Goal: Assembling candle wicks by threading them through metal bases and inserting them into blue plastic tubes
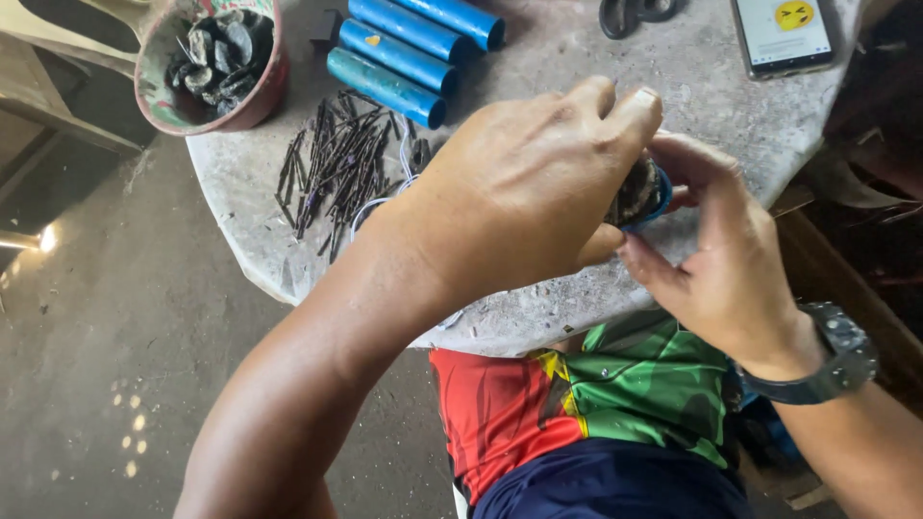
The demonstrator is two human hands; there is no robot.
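A short blue tube (646, 200), packed at its open end with a dark, lumpy filling, is being held just above the near edge of the round grey table (596, 288), between both hands. The left hand (524, 187) is arching over it from the table side, fingers curled down and thumb pressing at the filled end, so that most of the tube is being hidden; the right hand (716, 255), wearing a dark wristwatch (825, 360), is closing around the tube from below and behind, fingertips meeting the blue rim. Both hands are thus gripping the one object. Because the tube is hovering at the table's edge over the person's lap, any loosening of the grip is likely to be sending it, or crumbs of the filling, onto the floor rather than the tabletop. Pressing too hard with the thumb may be forcing filling out of the far end, which is not visible. Further out, three longer blue tubes (399, 58) are lying side by side; beside them a scatter of thin dark sticks (332, 163) and a white wire (380, 202) are lying within reach of the left forearm, which could be sweeping them off. A red pot of dark lumps (213, 60) and a phone (784, 34) are resting well apart.
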